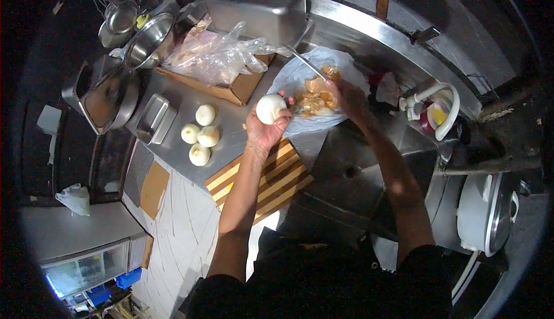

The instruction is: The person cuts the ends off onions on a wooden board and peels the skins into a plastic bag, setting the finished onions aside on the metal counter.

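A peeled white onion (270,109) rests in my left hand (266,131), fingers curled round it, above the striped wooden cutting board (277,183). My right hand (346,96) grips a knife (306,62) whose blade points up and to the left. Beneath that hand lies a pale plastic bag (291,82) with brown onion skins (316,97) heaped on it. To the left on the steel counter, several peeled onions (205,115) sit close together. The knife's handle is mostly hidden inside my fingers.
A cardboard box (231,91) with clear plastic wrap stands behind the onions, before a large steel pan (257,7). A small steel tray (156,119) lies at the left edge. On the right are a sink (352,172) and a white lidded pot (482,212).
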{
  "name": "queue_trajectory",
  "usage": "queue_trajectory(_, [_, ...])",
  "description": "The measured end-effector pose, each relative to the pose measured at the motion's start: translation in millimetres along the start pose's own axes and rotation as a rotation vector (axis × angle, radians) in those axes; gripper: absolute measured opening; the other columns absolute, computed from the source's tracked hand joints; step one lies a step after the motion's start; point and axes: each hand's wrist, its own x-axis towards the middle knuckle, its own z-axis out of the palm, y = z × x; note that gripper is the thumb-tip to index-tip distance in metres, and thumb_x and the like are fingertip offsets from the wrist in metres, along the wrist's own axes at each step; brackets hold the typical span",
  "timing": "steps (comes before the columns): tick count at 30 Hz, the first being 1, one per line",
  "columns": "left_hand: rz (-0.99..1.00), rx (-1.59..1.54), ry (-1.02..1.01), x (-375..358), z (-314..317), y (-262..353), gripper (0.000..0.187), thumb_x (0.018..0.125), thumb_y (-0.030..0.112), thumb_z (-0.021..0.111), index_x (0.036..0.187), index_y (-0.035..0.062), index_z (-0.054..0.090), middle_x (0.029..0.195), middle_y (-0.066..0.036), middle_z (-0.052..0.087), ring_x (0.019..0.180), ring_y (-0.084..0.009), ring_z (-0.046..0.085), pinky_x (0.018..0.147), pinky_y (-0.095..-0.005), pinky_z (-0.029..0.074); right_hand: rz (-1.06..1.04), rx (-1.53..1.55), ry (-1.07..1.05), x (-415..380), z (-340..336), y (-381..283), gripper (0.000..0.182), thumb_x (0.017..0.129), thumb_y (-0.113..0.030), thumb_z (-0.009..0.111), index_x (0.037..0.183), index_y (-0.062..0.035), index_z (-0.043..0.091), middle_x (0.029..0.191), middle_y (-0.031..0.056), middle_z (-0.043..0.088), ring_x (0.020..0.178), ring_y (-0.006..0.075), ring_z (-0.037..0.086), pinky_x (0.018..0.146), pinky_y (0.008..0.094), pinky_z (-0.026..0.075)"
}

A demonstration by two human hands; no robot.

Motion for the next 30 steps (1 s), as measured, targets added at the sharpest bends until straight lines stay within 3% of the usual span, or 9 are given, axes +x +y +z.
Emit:
queue_trajectory(6, [0.007, 0.216, -0.059, -21, 3, -2, 0.051, 0.084, 0.033, 0.056, 0.118, -0.0038, 0.043, 0.103, -0.019, 0.052, 0.084, -0.025, 0.053, 0.059, -0.0257, 0.05, -0.304, -0.353, 0.198, 19, 10, 31, 0.032, 0.084, -0.031, 0.057, 0.1, -0.0035, 0.054, 0.082, 0.0191, 0.061, 0.074, 0.0343, 0.062, 0.063, 0.0429, 0.05])
queue_trajectory(10, [0.282, 1.005, 0.38, -56, 0, 6, 0.051, 0.078, 0.018, 0.065, 0.12, -0.0021, 0.043, 0.105, -0.018, 0.053, 0.087, -0.0274, 0.054, 0.067, -0.0344, 0.051, -0.372, -0.608, 0.351, 26, 12, 38, 0.03, 0.079, -0.026, 0.061, 0.097, -0.004, 0.052, 0.074, 0.016, 0.058, 0.063, 0.031, 0.061, 0.057, 0.0399, 0.051])
queue_trajectory(12, [0.713, 2.295, 0.608, -73, -9, 23, 0.058, 0.074, 0.022, 0.069, 0.121, 0.0003, 0.044, 0.107, -0.019, 0.053, 0.094, -0.0332, 0.051, 0.08, -0.0443, 0.044, -0.33, -0.64, 0.337, 25, 12, 32, 0.028, 0.078, -0.026, 0.062, 0.095, -0.0047, 0.053, 0.074, 0.0146, 0.058, 0.062, 0.0297, 0.062, 0.056, 0.04, 0.051])
queue_trajectory(13, [0.927, 2.435, 0.658, -74, -33, 41, 0.063, 0.071, 0.027, 0.07, 0.123, 0.0025, 0.045, 0.112, -0.019, 0.051, 0.1, -0.0365, 0.047, 0.089, -0.0507, 0.033, -0.276, -0.684, 0.329, 23, 12, 30, 0.027, 0.078, -0.026, 0.062, 0.092, -0.0055, 0.053, 0.075, 0.0133, 0.057, 0.06, 0.0284, 0.062, 0.055, 0.04, 0.051])
queue_trajectory(16, [0.863, 2.747, 0.92, -80, -62, 84, 0.062, 0.072, 0.028, 0.068, 0.124, 0.004, 0.045, 0.119, -0.017, 0.048, 0.104, -0.036, 0.048, 0.089, -0.0546, 0.031, -0.285, -0.681, 0.322, 17, 17, 32, 0.027, 0.077, -0.025, 0.063, 0.093, -0.0058, 0.054, 0.078, 0.011, 0.057, 0.059, 0.027, 0.061, 0.052, 0.0377, 0.051])
queue_trajectory(19, [0.696, 3.03, 0.781, -76, -74, 113, 0.06, 0.074, 0.026, 0.066, 0.125, 0.0044, 0.044, 0.122, -0.016, 0.047, 0.105, -0.0349, 0.049, 0.09, -0.0556, 0.03, -0.382, -0.713, 0.361, 16, 22, 38, 0.04, 0.076, -0.025, 0.064, 0.108, -0.0058, 0.05, 0.08, 0.0101, 0.056, 0.057, 0.0271, 0.061, 0.049, 0.0351, 0.051])
queue_trajectory(23, [0.827, 3.057, 0.844, -66, -68, 89, 0.055, 0.075, 0.024, 0.064, 0.124, 0.0045, 0.047, 0.122, -0.016, 0.049, 0.105, -0.0321, 0.05, 0.09, -0.0519, 0.034, -0.332, -0.573, 0.377, 9, 13, 11, 0.038, 0.075, -0.02, 0.066, 0.108, -0.0058, 0.054, 0.082, 0.0136, 0.058, 0.071, 0.0304, 0.06, 0.063, 0.0389, 0.05])
queue_trajectory(25, [0.777, 2.753, 0.452, -62, -59, 64, 0.051, 0.076, 0.023, 0.063, 0.122, 0.0039, 0.049, 0.121, -0.016, 0.051, 0.108, -0.0313, 0.05, 0.089, -0.0472, 0.039, -0.33, -0.442, 0.42, 6, 4, -7, 0.043, 0.077, -0.017, 0.061, 0.116, -0.0059, 0.049, 0.091, 0.0161, 0.056, 0.067, 0.0314, 0.061, 0.058, 0.0389, 0.052])
queue_trajectory(30, [0.546, 2.416, 0.307, -46, -67, 48, 0.044, 0.077, 0.02, 0.061, 0.115, 0.0002, 0.051, 0.118, -0.021, 0.05, 0.103, -0.0405, 0.049, 0.09, -0.046, 0.039, -0.299, -0.094, 0.272, -22, 8, -35, 0.039, 0.078, -0.012, 0.058, 0.116, -0.0047, 0.05, 0.102, 0.0191, 0.056, 0.086, 0.0362, 0.058, 0.073, 0.0417, 0.049])
